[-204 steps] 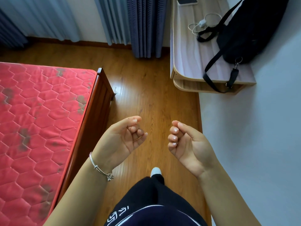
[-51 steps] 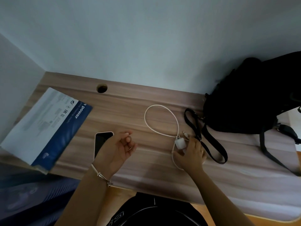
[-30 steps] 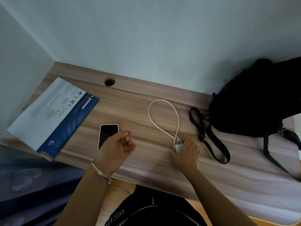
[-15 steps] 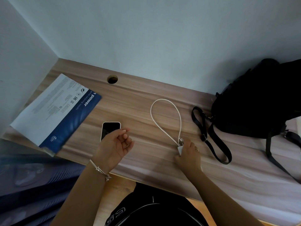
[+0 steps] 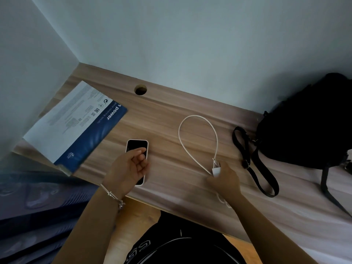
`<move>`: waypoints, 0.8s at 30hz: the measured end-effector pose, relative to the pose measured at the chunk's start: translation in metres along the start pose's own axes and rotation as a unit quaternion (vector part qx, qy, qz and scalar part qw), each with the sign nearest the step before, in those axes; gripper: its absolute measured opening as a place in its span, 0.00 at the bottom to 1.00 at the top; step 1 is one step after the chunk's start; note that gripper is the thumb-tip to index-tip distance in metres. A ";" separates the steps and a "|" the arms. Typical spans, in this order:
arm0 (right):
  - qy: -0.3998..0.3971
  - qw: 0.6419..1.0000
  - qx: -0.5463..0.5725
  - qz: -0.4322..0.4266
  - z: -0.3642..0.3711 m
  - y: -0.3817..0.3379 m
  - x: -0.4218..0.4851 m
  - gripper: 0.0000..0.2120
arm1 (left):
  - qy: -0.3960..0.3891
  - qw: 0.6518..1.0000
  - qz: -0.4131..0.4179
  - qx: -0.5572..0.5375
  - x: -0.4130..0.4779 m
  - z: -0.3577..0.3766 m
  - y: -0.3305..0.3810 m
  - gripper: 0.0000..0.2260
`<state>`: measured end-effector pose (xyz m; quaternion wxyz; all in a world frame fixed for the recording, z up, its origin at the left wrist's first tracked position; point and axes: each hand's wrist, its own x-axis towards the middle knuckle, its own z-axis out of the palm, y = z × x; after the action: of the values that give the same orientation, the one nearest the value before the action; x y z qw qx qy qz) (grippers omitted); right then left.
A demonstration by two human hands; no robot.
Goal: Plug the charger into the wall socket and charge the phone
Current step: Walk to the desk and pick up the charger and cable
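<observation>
One charger [image 5: 216, 170] with one looped cable [image 5: 190, 121] is pinched in the right grip [image 5: 224, 180]; one phone [image 5: 137, 146] lies under the relaxed, empty left grip [image 5: 127, 168]. One black bag [image 5: 308, 126], one printed packet [image 5: 76, 122]; wood-grain surface [image 5: 171, 111] in a pale corner

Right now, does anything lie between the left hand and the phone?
Nothing visible does. The left hand hangs right over the near part of the phone on the desk. The cable loop and the black bag lie further to the right.
</observation>
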<state>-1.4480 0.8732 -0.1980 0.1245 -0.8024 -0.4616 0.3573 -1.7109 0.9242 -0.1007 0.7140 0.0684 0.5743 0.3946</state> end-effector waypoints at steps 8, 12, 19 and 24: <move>-0.075 0.983 0.167 0.019 0.012 -0.044 0.009 0.13 | 0.031 0.999 0.011 0.009 0.020 -0.048 0.011 0.08; -0.077 0.979 0.189 0.030 0.017 -0.050 0.011 0.14 | 0.080 0.995 0.032 0.045 0.034 -0.074 0.008 0.07; -0.063 0.977 0.200 0.050 0.019 -0.050 0.012 0.13 | 0.134 0.981 0.050 0.128 0.048 -0.093 -0.004 0.07; -0.055 0.976 0.200 0.067 0.020 -0.054 0.013 0.12 | 0.135 0.979 0.046 0.148 0.057 -0.090 -0.004 0.08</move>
<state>-1.4935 0.9106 -0.1897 0.2330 -0.7697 -0.3315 0.4934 -1.7861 0.9257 -0.1769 0.5933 0.1453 0.7136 0.3432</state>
